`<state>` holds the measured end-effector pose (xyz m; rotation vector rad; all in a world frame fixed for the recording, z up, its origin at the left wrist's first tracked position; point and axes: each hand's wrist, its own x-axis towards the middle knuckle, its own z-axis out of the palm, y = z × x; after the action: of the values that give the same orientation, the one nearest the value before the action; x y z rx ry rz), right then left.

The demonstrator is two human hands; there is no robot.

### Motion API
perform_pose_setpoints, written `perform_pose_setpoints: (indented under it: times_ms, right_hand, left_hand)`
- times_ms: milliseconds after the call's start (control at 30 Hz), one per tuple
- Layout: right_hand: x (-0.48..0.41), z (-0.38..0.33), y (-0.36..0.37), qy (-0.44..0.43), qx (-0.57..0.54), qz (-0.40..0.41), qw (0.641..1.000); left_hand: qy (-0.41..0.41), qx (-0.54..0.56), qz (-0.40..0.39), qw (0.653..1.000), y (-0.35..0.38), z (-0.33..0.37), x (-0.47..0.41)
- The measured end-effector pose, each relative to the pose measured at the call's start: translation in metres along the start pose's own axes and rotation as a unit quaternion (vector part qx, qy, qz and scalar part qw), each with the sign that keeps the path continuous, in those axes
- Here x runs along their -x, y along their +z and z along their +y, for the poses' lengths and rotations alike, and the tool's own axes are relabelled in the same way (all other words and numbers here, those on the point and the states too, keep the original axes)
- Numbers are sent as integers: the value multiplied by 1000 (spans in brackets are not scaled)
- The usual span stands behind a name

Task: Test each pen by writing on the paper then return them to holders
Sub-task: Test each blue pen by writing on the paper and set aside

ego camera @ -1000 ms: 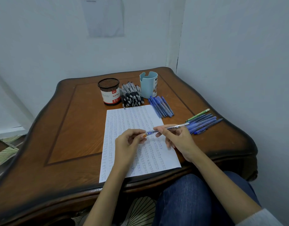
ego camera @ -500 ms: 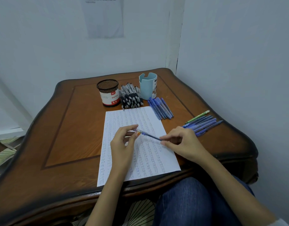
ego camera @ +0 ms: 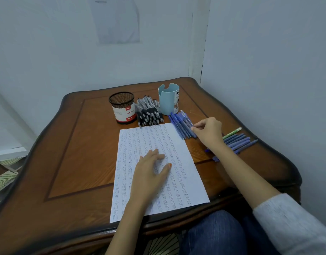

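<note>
A white sheet of paper [ego camera: 186,181] covered with rows of blue scribbles lies on the wooden table [ego camera: 75,144]. My left hand [ego camera: 151,168] rests flat on the middle of the sheet, fingers spread. My right hand [ego camera: 208,131] reaches to the row of blue pens [ego camera: 180,124] just right of the paper's top corner, and its curled fingertips pinch a blue pen at that row's right edge. Behind stand a black mesh holder [ego camera: 122,107] with a red and white label and a light blue holder [ego camera: 167,100]; I see no pens in them.
A heap of black-grip pens [ego camera: 149,115] lies between the two holders. More blue pens [ego camera: 237,142] and one green pen [ego camera: 232,133] lie near the table's right edge, partly under my right forearm. Walls close in behind and to the right.
Both hands held one blue pen over the paper. Now my left hand has let go and lies flat on the sheet, and my right hand has carried the pen back to the blue row.
</note>
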<state>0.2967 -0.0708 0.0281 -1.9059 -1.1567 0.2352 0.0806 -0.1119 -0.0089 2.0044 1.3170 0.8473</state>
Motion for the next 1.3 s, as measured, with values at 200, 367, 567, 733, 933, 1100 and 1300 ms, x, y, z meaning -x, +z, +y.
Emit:
perform_pose_setpoints:
  times_ms: [200, 367, 567, 733, 933, 1100, 1300]
  right_hand:
    - [-4, 1, 13, -11, 20, -13, 1000]
    - [6, 6, -5, -47, 2, -18, 999]
    - [10, 14, -55, -74, 36, -108, 991]
    - [19, 23, -88, -120, 105, -221, 962]
    - [27, 26, -78, -139, 258, -298, 909]
    - [33, 21, -74, -137, 218, -290, 922]
    - [43, 16, -68, -175, 112, -243, 947]
  left_hand:
    - [3, -9, -5, 1000, -2, 0, -1]
    - [3, -7, -7, 1000, -3, 1, 0]
    - [13, -35, -21, 999, 0, 2, 2]
    - [35, -83, -39, 995, 4, 4, 4]
    - [44, -93, -49, 993, 12, 11, 7]
    - [37, -95, -43, 994, 14, 14, 8]
    - [36, -97, -44, 994, 15, 13, 7]
